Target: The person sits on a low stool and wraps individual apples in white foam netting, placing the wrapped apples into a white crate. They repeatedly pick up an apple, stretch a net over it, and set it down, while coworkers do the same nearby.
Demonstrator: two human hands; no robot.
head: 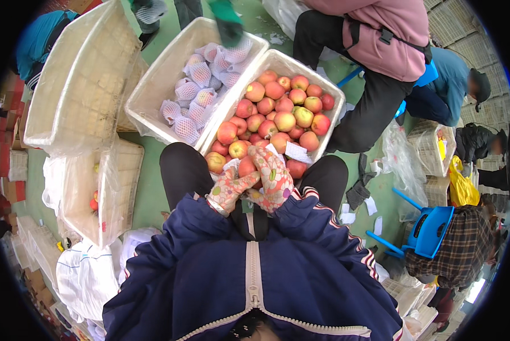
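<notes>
My left hand (230,190) and my right hand (273,178) wear flowered gloves and meet between my knees. They hold a red apple (247,166) between them. White foam (233,164) shows beside the apple, near my left fingers. Just past my hands stands a plastic-lined white crate (339,97), filled with loose red and yellow apples (284,121). A white foam net sleeve (298,152) lies on the nearest fruit, by my right hand. Left of that crate is a second lined crate (140,94), holding apples in foam nets (199,75).
Another person's green-gloved hand (230,27) reaches over the netted apples. A person in a pink top (385,44) sits close at the right. More lined crates (76,85) stand at the left. Blue stools (430,230) and foam scraps (371,205) are on the right.
</notes>
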